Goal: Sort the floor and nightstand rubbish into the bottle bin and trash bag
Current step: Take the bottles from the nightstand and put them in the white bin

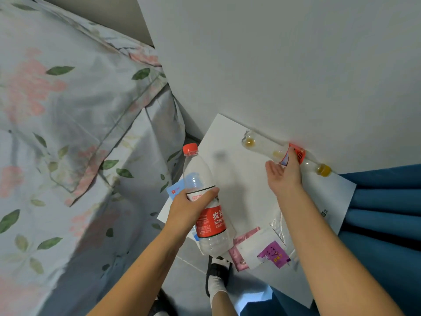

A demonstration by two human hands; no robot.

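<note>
Rubbish is lying spread over the white nightstand [230, 142] beside the bed. One clear water bottle [206, 201] with a red cap and red label is being held upright above the nightstand's near-left edge, the left hand [189, 208] wrapping its fingers round the middle of it. A second bottle [287, 153], clear with an orange-red label, a yellow cap and a little yellow liquid, is lying on its side against the wall at the back of the nightstand. The right hand [284, 174] is reaching to it, thumb on the label and fingers spread half open, not closed round it. Nearer the front edge, pink and purple wrappers [257, 252] and a clear plastic bag [278, 224] are lying together. A flowered quilt [68, 133] is covering the bed on the left, and a blue curtain [382, 213] is hanging on the right.
</note>
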